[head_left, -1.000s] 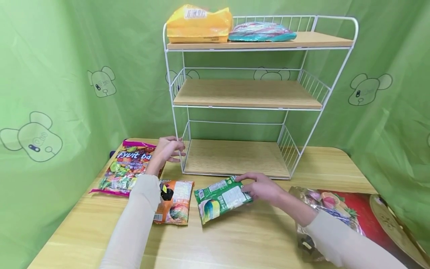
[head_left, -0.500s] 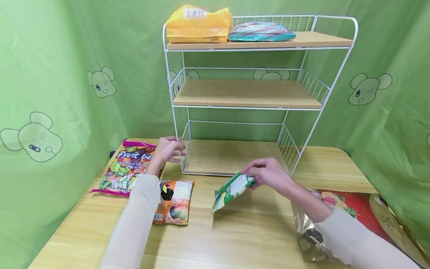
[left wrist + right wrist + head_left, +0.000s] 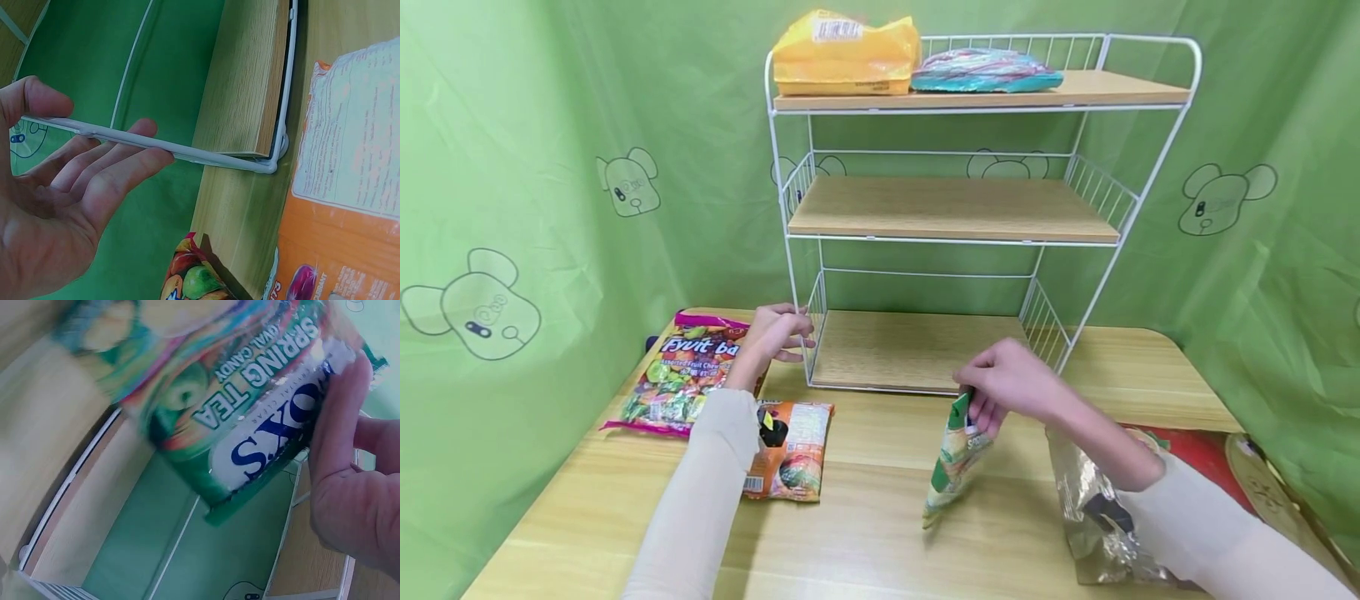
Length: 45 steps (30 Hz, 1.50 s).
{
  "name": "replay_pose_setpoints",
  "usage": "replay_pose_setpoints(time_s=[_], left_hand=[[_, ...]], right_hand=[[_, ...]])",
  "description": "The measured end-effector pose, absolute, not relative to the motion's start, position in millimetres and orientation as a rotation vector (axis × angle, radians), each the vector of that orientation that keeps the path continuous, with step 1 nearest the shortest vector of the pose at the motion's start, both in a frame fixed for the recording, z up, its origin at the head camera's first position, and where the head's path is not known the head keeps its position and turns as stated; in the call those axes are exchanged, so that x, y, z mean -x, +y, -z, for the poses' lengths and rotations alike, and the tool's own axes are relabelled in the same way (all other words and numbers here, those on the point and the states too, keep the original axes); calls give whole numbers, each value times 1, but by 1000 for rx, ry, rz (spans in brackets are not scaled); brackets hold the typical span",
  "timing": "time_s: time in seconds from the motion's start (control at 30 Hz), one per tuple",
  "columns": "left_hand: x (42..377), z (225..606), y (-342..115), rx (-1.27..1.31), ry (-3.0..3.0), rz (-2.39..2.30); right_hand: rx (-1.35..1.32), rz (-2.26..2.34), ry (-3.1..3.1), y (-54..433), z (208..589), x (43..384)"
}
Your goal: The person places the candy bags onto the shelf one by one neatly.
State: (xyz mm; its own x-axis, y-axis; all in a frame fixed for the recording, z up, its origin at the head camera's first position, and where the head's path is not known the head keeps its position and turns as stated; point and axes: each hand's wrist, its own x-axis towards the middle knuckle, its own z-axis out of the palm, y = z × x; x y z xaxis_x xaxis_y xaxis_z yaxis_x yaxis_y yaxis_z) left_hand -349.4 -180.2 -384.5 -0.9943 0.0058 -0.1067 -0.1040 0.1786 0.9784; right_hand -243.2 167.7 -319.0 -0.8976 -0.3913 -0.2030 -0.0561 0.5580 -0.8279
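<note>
My right hand pinches a green candy bag by its top end, and the bag hangs tilted above the table in front of the rack. Its "Spring Tea" and "XO's" lettering shows on the bag's front in the right wrist view. My left hand grips the white front-left post of the three-tier rack, thumb on one side and fingers on the other. Close to the left forearm lie an orange candy bag and a magenta-edged Fruit candy bag, partly hidden by the arm.
On the rack's top shelf sit a yellow bag and a teal bag. The middle shelf and bottom shelf are bare. A shiny bag and a red package lie at the right, partly behind the forearm.
The right hand has lifted the green candy bag off the table, moved it right and turned it from lying flat to hanging down. The left hand stays on the post.
</note>
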Motion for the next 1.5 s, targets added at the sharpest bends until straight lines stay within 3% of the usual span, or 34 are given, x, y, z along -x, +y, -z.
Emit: replay_pose_setpoints(time_s=[0.4, 0.77, 1.5], left_hand=[[349, 385, -182, 103, 2342, -1960], [347, 384, -179, 99, 2348, -1956], [348, 383, -179, 98, 2342, -1966]], right_hand=[[466, 1066, 2488, 144, 351, 263], [353, 981, 2501, 133, 379, 276], [382, 843, 2570, 170, 383, 274]])
